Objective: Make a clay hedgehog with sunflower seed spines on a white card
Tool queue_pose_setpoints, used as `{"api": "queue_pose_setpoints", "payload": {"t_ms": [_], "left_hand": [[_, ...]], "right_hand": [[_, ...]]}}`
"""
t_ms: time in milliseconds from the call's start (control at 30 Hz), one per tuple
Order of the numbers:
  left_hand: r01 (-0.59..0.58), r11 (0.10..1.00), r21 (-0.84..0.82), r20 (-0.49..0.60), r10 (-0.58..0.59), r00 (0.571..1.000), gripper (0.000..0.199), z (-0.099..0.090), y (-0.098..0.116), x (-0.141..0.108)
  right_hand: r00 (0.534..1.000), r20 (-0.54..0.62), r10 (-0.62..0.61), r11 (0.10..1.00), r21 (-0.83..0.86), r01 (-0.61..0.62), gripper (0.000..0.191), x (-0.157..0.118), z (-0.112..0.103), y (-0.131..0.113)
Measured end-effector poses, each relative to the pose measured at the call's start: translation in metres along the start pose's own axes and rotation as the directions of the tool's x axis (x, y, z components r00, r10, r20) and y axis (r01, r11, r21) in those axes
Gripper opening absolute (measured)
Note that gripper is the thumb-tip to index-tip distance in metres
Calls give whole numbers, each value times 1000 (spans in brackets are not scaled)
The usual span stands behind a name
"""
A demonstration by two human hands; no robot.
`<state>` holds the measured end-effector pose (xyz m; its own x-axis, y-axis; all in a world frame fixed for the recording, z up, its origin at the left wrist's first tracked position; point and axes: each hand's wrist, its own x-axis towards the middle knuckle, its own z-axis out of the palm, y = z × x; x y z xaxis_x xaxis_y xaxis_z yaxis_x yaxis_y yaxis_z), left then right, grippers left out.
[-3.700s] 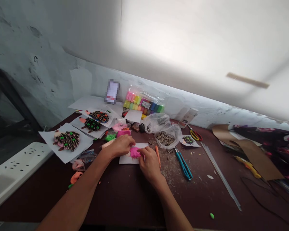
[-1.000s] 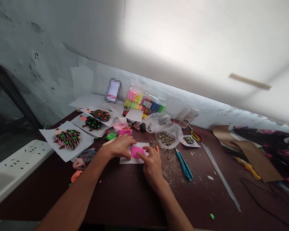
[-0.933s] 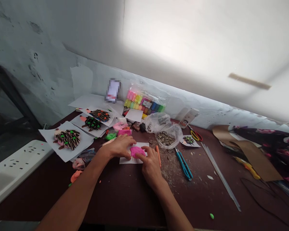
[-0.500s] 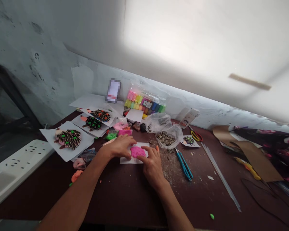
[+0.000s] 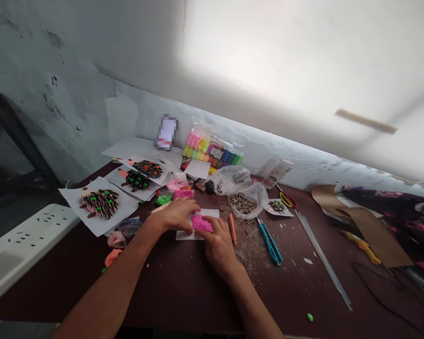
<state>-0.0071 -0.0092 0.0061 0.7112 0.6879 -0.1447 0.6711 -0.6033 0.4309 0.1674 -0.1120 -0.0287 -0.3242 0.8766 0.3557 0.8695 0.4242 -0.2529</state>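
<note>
A flattened patch of pink clay lies on a small white paper sheet in the middle of the table. From the left, my left hand rests over the paper, its thumb and fingers apart around the clay's left side. My right hand is on the other side, fingers stretched over the clay's right part and touching it; they hide some of it. Neither hand holds anything up. An orange pen lies just right of my right hand.
Sunflower seeds fill a plastic bag behind the hands. Right of it are blue-handled scissors and clear sticks. Seed-covered hedgehog figures lie on paper at left, beside a white power strip. Colored clay packs lean behind.
My right hand has shifted slightly left, its fingers now covering more of the pink clay. The orange pen beside it is now uncovered. My left hand looks nearly unchanged.
</note>
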Motion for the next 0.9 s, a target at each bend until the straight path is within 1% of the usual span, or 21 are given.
{"api": "queue_pose_setpoints", "payload": {"t_ms": [67,133,333,567,667,767,833,900], "left_hand": [[1,1000,-6,-10,-2,1000,61,0,0,0],[-2,1000,-6,-15,2,1000,61,1,0,0],[6,1000,-8,4,-6,1000,62,-1,1,-1],[21,1000,9,30,-21,999,65,0,-3,0],[17,1000,14,21,-17,1000,65,1,-3,0],[22,1000,12,29,-23,999,65,-1,-1,-1],[29,1000,12,34,-29,999,64,-2,0,-1],[34,999,15,35,-35,999,64,-3,1,-1]], "right_hand": [[999,-38,23,999,30,-21,48,0,0,0],[998,-45,39,999,23,-38,48,0,-1,0],[999,45,26,997,-67,-23,44,1,0,-1],[996,92,12,997,-73,-5,43,4,2,-3],[997,72,13,1000,-28,-11,45,5,3,-4],[999,11,43,999,16,-43,48,5,4,-4],[998,-6,57,998,3,-57,47,4,4,-4],[999,14,50,998,-39,-49,44,4,4,-4]]}}
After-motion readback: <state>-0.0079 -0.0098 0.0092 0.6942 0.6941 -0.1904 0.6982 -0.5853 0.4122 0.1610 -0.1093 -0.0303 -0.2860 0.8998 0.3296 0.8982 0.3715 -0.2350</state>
